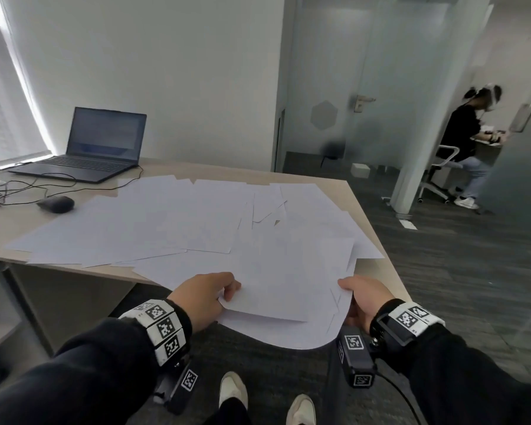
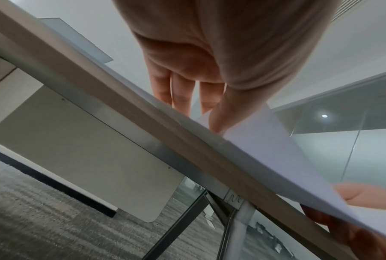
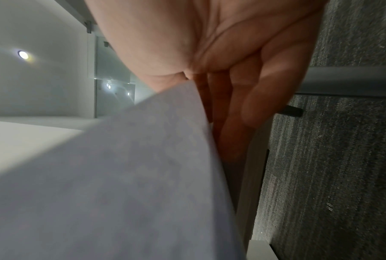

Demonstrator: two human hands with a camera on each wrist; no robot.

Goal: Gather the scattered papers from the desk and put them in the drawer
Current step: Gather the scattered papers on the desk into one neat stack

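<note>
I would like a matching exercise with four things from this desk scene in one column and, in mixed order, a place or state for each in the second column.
Things:
1. laptop
2. mouse
3. held sheets
4. loose papers

Places or states:
A. hanging over the desk's near edge, a hand on each side
B. open, at the far left of the desk
C. spread flat over the desk
D. between the laptop and the papers

Pairs: 1-B, 2-D, 3-A, 4-C

desk (image 1: 368, 207): light wood | on it: scattered papers (image 1: 154, 222), laptop (image 1: 89, 148), mouse (image 1: 56, 204), cables (image 1: 10, 191)
</note>
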